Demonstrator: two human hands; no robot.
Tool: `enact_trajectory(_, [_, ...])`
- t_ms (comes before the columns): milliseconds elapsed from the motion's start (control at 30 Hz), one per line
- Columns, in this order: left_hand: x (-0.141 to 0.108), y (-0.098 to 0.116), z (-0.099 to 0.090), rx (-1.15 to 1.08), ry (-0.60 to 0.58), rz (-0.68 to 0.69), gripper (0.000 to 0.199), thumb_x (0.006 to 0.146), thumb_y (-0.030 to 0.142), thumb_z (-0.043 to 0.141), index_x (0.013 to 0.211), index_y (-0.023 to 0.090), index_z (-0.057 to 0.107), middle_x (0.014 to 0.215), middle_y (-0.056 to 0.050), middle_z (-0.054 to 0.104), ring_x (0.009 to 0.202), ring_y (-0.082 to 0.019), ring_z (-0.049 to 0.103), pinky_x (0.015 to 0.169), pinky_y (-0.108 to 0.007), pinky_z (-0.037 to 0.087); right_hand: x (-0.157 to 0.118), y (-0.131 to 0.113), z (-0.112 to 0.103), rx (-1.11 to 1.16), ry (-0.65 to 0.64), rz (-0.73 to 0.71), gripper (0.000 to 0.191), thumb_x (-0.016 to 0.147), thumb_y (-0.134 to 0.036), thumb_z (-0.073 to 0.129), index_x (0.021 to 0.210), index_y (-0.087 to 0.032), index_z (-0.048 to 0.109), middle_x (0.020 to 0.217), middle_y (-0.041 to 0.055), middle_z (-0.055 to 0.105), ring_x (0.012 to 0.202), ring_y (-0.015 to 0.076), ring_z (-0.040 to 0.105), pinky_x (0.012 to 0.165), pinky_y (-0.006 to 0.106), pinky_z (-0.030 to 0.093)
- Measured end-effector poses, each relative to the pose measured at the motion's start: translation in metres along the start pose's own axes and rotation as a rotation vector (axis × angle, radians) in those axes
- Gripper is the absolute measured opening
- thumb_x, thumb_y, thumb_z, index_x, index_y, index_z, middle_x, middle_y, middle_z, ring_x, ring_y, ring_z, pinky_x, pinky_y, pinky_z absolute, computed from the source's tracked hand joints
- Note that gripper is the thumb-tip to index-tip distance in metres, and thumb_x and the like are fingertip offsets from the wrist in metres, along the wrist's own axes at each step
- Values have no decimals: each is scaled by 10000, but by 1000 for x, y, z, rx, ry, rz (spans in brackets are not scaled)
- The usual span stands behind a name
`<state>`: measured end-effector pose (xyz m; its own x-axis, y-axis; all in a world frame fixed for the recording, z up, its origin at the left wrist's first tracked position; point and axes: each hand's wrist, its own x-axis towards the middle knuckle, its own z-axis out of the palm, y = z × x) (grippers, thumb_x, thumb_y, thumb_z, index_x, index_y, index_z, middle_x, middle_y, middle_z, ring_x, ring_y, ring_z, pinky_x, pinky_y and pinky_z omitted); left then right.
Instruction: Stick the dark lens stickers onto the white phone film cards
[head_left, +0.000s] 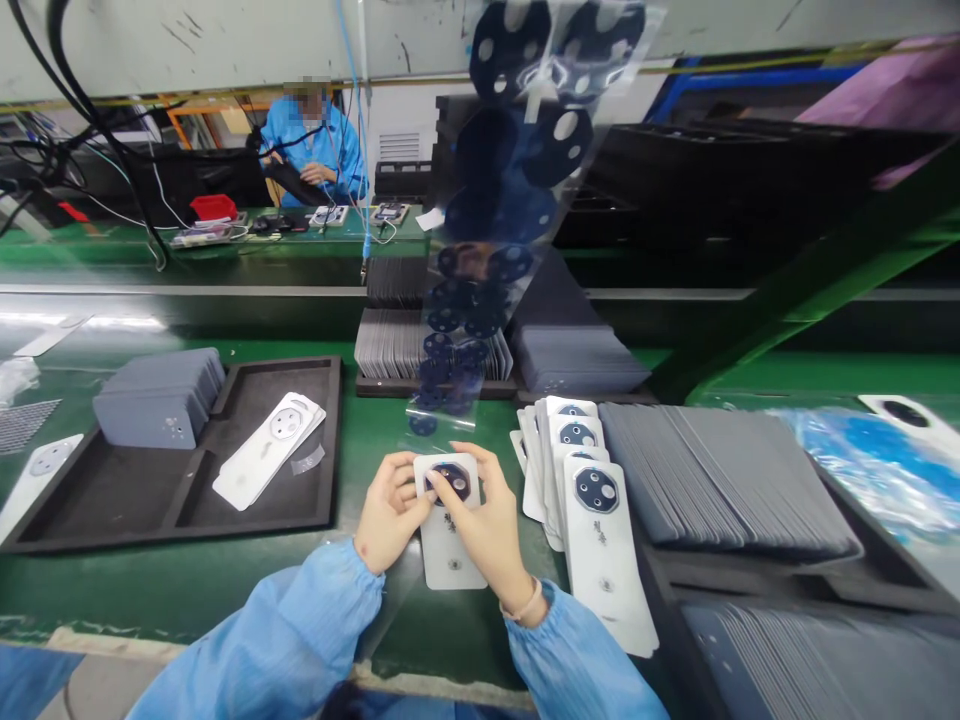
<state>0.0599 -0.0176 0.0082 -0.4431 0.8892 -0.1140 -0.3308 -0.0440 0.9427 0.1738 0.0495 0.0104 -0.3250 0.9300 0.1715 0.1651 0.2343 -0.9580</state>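
A white phone back panel (454, 560) stands between my two hands, its dark camera-ring sticker (459, 480) near the top. My left hand (391, 505) grips the panel's left edge with curled fingers, the thumb by the sticker. From the right side my right hand (484, 510) holds the panel, its thumb lying across the dark sticker. Above hangs a clear strip of dark round stickers (495, 150), its lower end just behind the panel. To the right, a fanned pile of white panels (600, 560) bears dark stickers like this one.
A black tray (259, 528) at left holds grey panels (150, 400) and a few white panels (259, 460). Dense rows of grey panels (720, 480) fill trays at right, and another rack (397, 340) stands ahead. A co-worker (315, 150) in blue sits across the line. Black cables (97, 120) hang at upper left.
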Motion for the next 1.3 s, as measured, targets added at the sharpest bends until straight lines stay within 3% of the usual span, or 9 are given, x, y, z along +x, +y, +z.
enact_trajectory(167, [1,1,0,26,16,-10,447,688,266,812,1017,198,516,912,-41,718,779,-156,711,706,-255,556,4,1,-5,297,-106,143,285,874,-433,625,1046,-205,630,959,59,712,829,202,675,750,330,536])
enact_trajectory(533, [5,3,-7,-18,53,-7,455,707,274,801,1038,201,499,963,-60,734,812,-184,725,717,-277,549,17,3,-18,483,-494,160,689,791,-352,722,1411,-259,436,1210,94,665,957,226,699,826,398,586])
enact_trajectory(667, [5,1,-6,-33,34,-4,457,709,284,801,1029,219,481,968,-39,719,822,-181,721,717,-275,547,9,4,-7,230,-357,65,775,763,-323,751,1444,-262,386,1207,95,661,1035,261,678,870,431,569])
enact_trajectory(833, [0,4,-3,-20,14,14,395,772,316,764,1038,226,487,1042,-37,687,873,-170,711,773,-281,555,-20,-5,5,-292,-56,-213,997,792,-311,728,1558,-248,94,1609,182,114,1412,352,349,1062,515,442])
enact_trajectory(933, [-5,7,-2,-16,-16,57,351,792,306,752,1030,232,505,1072,-34,660,914,-177,707,788,-285,559,-36,-10,2,-466,-82,-284,953,814,-242,681,1563,-271,93,1617,153,111,1394,369,369,1064,535,442])
enact_trajectory(1067, [-7,16,-6,40,-30,265,278,821,303,723,1031,229,556,1186,-76,621,1107,-247,657,960,-399,525,-36,1,-30,-522,23,-261,819,870,-192,554,1561,-258,121,1590,145,227,1430,370,313,1075,563,426])
enact_trajectory(1167, [-1,23,-17,226,144,481,235,847,302,688,1041,221,584,1244,-100,597,1260,-274,553,1090,-449,416,-25,26,-68,-608,156,-224,724,923,-300,523,1553,-249,169,1582,159,251,1432,383,301,1075,602,401])
enact_trajectory(1233, [7,25,-26,363,265,491,269,841,328,688,1065,215,591,1270,-107,589,1276,-268,525,1119,-453,368,-19,46,-90,-713,183,-236,647,952,-334,475,1539,-239,221,1580,172,257,1433,397,291,1072,633,378])
enact_trajectory(1300, [17,23,-34,434,328,384,324,813,382,708,1064,208,600,1250,-110,610,1222,-262,555,1093,-447,382,-15,62,-103,-786,210,-254,595,975,-359,423,1529,-228,248,1578,184,262,1430,408,290,1056,656,376])
